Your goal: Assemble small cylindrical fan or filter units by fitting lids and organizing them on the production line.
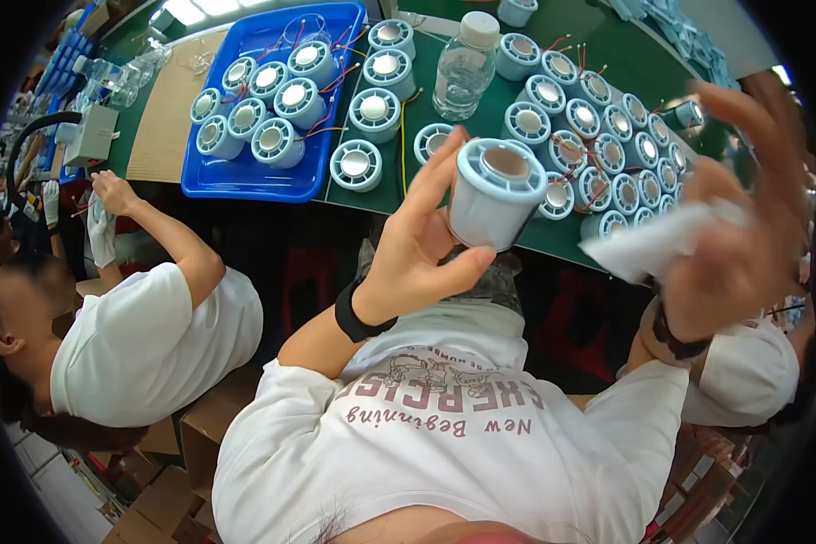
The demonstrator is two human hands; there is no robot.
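My left hand (412,245) grips a light-blue cylindrical part (491,213) with its fingers and thumb around the side. The part has a slotted rim and a round metallic centre on top, and it is held a little above the table's near edge. To its right, my right hand (721,272) is raised and blurred by motion. It pinches a white cloth or wipe (639,243), whose free end points toward the part without touching it. One finger of that hand is stretched upward.
On the green table (417,95), many similar cylinders (582,118) with thin wires stand at the right. A blue tray (254,190) at the left holds several more. Between them stands a clear bottle (465,72) with a white cap. A co-worker (145,344) sits at the left.
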